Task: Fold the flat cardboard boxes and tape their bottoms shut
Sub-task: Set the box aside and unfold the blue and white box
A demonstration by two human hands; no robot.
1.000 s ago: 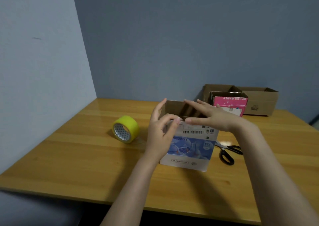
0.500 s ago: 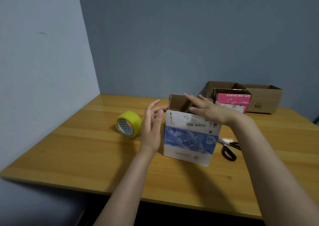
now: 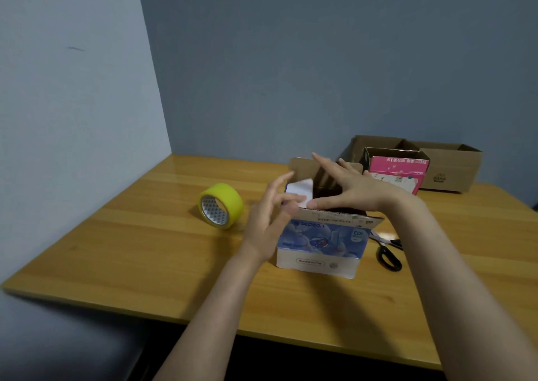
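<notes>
A blue-and-white printed cardboard box (image 3: 320,244) stands open-topped mid wooden counter (image 3: 145,249). The right hand (image 3: 355,188) reaches across its top, fingers straight and apart. The left hand (image 3: 267,220), fingers loosely apart, touches its white left flap. A yellow tape roll (image 3: 224,203) lies left of the box and black-handled scissors (image 3: 388,257) lie right of it.

- Four boxes: blue printed box (image 3: 320,244) at centre; pink box (image 3: 398,171), brown box (image 3: 378,142) and second brown box (image 3: 448,171) at 2 o'clock.
- One yellow tape roll (image 3: 221,206), 9 o'clock.
- One pair of scissors (image 3: 388,257), 3 o'clock.
</notes>
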